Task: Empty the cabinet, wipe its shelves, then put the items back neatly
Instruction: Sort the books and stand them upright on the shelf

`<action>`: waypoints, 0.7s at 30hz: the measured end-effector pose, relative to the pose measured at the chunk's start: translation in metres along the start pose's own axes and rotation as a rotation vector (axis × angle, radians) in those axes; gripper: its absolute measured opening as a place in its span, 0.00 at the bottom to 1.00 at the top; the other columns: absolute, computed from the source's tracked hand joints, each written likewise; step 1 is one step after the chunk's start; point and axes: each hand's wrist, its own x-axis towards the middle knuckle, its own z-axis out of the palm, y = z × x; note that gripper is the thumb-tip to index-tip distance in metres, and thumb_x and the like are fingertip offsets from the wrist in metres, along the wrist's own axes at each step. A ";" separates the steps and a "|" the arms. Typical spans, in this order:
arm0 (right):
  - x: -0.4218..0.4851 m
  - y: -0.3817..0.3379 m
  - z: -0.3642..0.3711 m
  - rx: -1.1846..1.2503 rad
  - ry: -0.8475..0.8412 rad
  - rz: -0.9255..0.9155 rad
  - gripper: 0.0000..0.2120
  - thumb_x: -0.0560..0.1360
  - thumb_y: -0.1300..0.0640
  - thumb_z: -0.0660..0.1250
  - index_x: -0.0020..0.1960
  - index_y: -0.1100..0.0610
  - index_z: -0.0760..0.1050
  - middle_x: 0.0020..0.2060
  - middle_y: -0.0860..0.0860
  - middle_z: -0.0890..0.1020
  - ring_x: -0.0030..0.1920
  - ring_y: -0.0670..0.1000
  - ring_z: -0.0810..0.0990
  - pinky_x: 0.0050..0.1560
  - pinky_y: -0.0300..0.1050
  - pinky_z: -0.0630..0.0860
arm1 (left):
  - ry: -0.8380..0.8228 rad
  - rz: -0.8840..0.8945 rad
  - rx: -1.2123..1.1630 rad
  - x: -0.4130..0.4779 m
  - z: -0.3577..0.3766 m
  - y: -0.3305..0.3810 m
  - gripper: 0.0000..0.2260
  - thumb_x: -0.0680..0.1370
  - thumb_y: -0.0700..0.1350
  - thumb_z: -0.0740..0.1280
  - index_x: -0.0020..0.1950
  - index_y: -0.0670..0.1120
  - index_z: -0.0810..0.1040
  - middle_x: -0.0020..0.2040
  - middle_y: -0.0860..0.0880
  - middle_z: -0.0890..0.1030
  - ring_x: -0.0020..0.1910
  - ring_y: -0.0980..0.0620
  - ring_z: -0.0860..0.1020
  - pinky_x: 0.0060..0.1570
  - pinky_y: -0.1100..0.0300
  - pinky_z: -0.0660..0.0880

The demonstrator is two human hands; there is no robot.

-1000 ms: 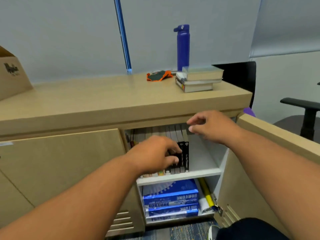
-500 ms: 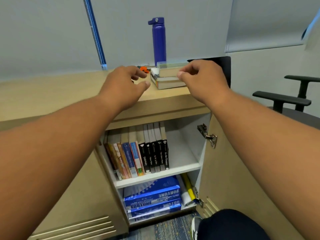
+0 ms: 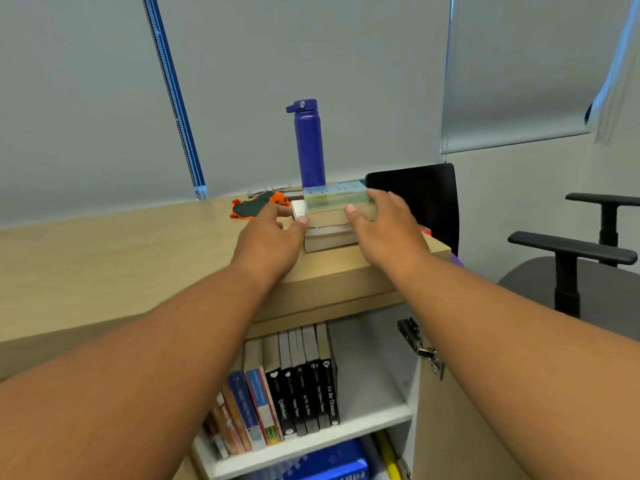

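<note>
Right hand (image 3: 386, 233): thumb tip on the near page edge of the top book (image 3: 332, 199), fingers wrapped over its right end, so clamped on it. Left hand (image 3: 272, 237): fingers apart and fairly straight, thumb tip touching the book's near left corner, index finger reaching past the left end. Top book lies flat on a stack (image 3: 329, 237) near the right end of the cabinet top (image 3: 138, 258). Long axis left to right, page edges toward the person, pale green-blue cover up, title too blurred to read. Behind the stack: blue bottle (image 3: 306, 143), upright. Left of it: orange-and-dark cloth (image 3: 258, 206). Below, upper shelf (image 3: 367, 407) holds a row of books (image 3: 301, 386), upright, spines out, lettering unreadable.
</note>
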 end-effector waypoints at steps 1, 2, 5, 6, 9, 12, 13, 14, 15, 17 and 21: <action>0.003 -0.001 0.003 0.000 -0.036 0.017 0.27 0.83 0.41 0.57 0.79 0.48 0.59 0.73 0.50 0.67 0.68 0.51 0.70 0.54 0.44 0.67 | -0.026 -0.013 -0.010 0.002 0.002 0.003 0.19 0.82 0.59 0.63 0.72 0.56 0.70 0.62 0.51 0.76 0.60 0.50 0.75 0.53 0.59 0.68; 0.006 -0.002 0.004 0.005 -0.070 0.033 0.26 0.83 0.40 0.55 0.78 0.47 0.59 0.71 0.50 0.69 0.66 0.51 0.71 0.52 0.45 0.67 | -0.040 -0.019 -0.039 0.006 0.004 0.005 0.20 0.82 0.58 0.63 0.73 0.57 0.69 0.62 0.52 0.75 0.60 0.52 0.74 0.54 0.60 0.66; 0.015 -0.007 0.006 0.043 -0.112 0.074 0.21 0.84 0.38 0.50 0.71 0.46 0.69 0.59 0.48 0.78 0.52 0.47 0.75 0.42 0.46 0.69 | -0.109 -0.023 -0.194 0.014 0.008 0.014 0.15 0.84 0.49 0.59 0.72 0.55 0.71 0.64 0.55 0.76 0.61 0.55 0.75 0.56 0.63 0.72; 0.018 -0.009 0.006 0.062 -0.104 0.088 0.20 0.84 0.38 0.49 0.67 0.46 0.71 0.55 0.48 0.79 0.48 0.46 0.75 0.39 0.45 0.68 | -0.123 -0.013 -0.222 0.016 0.009 0.017 0.16 0.85 0.46 0.58 0.72 0.50 0.72 0.67 0.50 0.76 0.65 0.50 0.75 0.61 0.57 0.75; 0.023 -0.010 0.009 0.104 -0.075 0.134 0.14 0.84 0.42 0.54 0.59 0.47 0.73 0.48 0.46 0.77 0.43 0.43 0.74 0.35 0.43 0.67 | -0.066 -0.021 -0.209 0.016 0.011 0.021 0.17 0.86 0.51 0.54 0.67 0.46 0.75 0.63 0.44 0.78 0.62 0.45 0.77 0.59 0.49 0.74; 0.020 -0.010 0.007 0.178 -0.071 0.160 0.08 0.82 0.46 0.59 0.58 0.46 0.74 0.47 0.45 0.77 0.43 0.43 0.76 0.33 0.41 0.68 | -0.001 -0.096 -0.183 0.008 0.009 0.018 0.19 0.84 0.61 0.52 0.55 0.50 0.76 0.47 0.52 0.78 0.45 0.56 0.75 0.39 0.57 0.68; 0.016 -0.011 0.005 0.194 -0.067 0.159 0.08 0.82 0.46 0.60 0.58 0.46 0.74 0.48 0.45 0.77 0.43 0.43 0.76 0.33 0.40 0.68 | 0.010 -0.103 -0.181 0.004 0.008 0.016 0.20 0.84 0.61 0.54 0.54 0.49 0.77 0.46 0.51 0.79 0.43 0.55 0.75 0.38 0.57 0.68; 0.013 -0.011 0.005 0.204 -0.065 0.153 0.08 0.82 0.46 0.60 0.58 0.45 0.74 0.49 0.45 0.78 0.43 0.43 0.76 0.32 0.40 0.68 | 0.029 -0.108 -0.181 0.001 0.006 0.015 0.19 0.84 0.60 0.56 0.54 0.47 0.77 0.46 0.50 0.79 0.43 0.54 0.75 0.37 0.57 0.69; 0.008 -0.012 0.004 0.209 -0.061 0.148 0.07 0.82 0.47 0.60 0.58 0.45 0.74 0.50 0.45 0.78 0.43 0.43 0.76 0.33 0.40 0.68 | 0.052 -0.111 -0.195 -0.002 0.004 0.014 0.17 0.83 0.59 0.58 0.53 0.46 0.77 0.45 0.49 0.79 0.42 0.53 0.75 0.37 0.56 0.69; -0.003 -0.015 0.006 0.214 -0.040 0.141 0.07 0.82 0.46 0.59 0.57 0.43 0.73 0.51 0.44 0.78 0.44 0.44 0.77 0.33 0.41 0.71 | 0.089 -0.136 -0.208 -0.011 0.001 0.016 0.13 0.82 0.55 0.60 0.48 0.47 0.75 0.41 0.49 0.76 0.40 0.52 0.73 0.36 0.55 0.67; -0.035 -0.021 0.000 0.240 0.039 0.144 0.07 0.81 0.45 0.60 0.58 0.41 0.72 0.47 0.42 0.77 0.41 0.41 0.75 0.33 0.40 0.70 | 0.164 -0.144 -0.210 -0.045 -0.003 0.022 0.11 0.81 0.54 0.60 0.46 0.48 0.74 0.40 0.50 0.76 0.40 0.51 0.74 0.35 0.55 0.66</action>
